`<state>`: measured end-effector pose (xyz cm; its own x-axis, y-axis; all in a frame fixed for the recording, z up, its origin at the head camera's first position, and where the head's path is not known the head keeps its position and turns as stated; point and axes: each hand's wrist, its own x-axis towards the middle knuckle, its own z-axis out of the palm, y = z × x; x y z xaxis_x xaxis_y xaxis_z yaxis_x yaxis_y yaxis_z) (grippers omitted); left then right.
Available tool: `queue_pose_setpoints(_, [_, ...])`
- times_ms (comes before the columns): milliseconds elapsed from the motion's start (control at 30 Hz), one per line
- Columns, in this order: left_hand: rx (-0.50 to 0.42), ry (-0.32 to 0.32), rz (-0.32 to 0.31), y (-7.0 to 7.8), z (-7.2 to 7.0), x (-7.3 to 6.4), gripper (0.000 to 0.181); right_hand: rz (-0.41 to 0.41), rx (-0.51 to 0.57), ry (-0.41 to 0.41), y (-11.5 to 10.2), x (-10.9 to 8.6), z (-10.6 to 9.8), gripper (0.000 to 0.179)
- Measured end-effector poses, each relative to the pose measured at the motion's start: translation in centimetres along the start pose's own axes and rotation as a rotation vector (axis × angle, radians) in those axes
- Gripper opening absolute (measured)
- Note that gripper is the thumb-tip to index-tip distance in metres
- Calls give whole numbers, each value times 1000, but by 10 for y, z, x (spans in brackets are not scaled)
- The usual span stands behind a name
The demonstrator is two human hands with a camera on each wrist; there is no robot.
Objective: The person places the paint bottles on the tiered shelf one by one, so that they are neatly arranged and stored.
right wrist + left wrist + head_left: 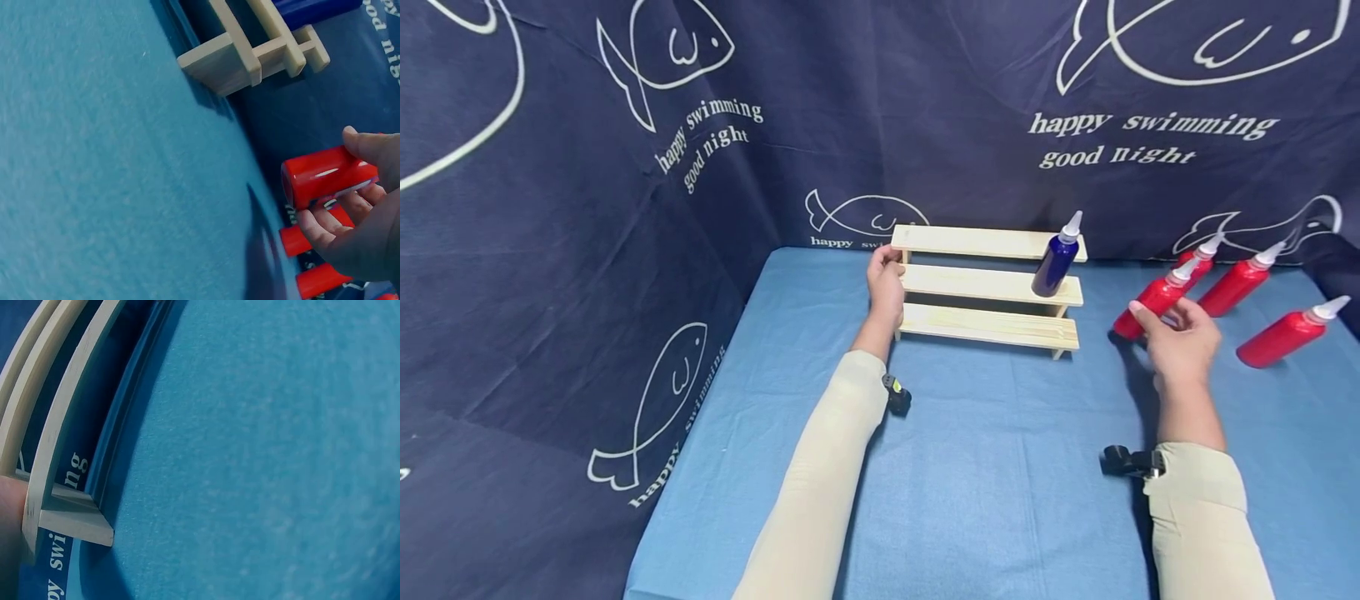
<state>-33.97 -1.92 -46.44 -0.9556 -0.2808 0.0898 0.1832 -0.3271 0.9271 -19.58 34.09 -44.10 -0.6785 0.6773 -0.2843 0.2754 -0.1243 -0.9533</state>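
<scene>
- The rack (988, 325) stands close to the counter's (955, 483) far edge, with a strip of cloth between its left end and the counter's left edge.
- In front of the rack, open cloth runs between the forearms toward the near edge; a narrower gap parts the rack's right end from the red bottle (1152, 307).
- Three other red bottles (1285, 340) stand toward the far right corner, one just behind the gripped one, leaving less room there.
- The left hand (886, 287) grips the rack's left end, the forearm reaching in from the near side.
- The right hand (1183, 343) grips the red bottle from its right, thumb on one side and fingers on the other; the right wrist view shows its base raised off the cloth, the bottle roughly upright.
- The blue bottle (1054, 267) stands at the right end of the rack's middle tier.
- The rack is pale wood, three flat planks stepping up toward the far edge.
- The bottles are smooth cylinders with pointed whitish nozzles.
- A navy curtain (865, 100) with white fish outlines and lettering hangs behind; the sleeves (812, 475) are cream.
</scene>
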Motion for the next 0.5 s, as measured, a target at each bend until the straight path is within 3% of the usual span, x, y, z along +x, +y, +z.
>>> queue_pose_setpoints(200, [-27,-4,-14,0,-4,2,33,-119,22,-38,-6,-11,8,57])
queue_pose_setpoints(500, [-40,-17,-27,0,0,4,34,-239,-129,-35,-21,-23,8,41])
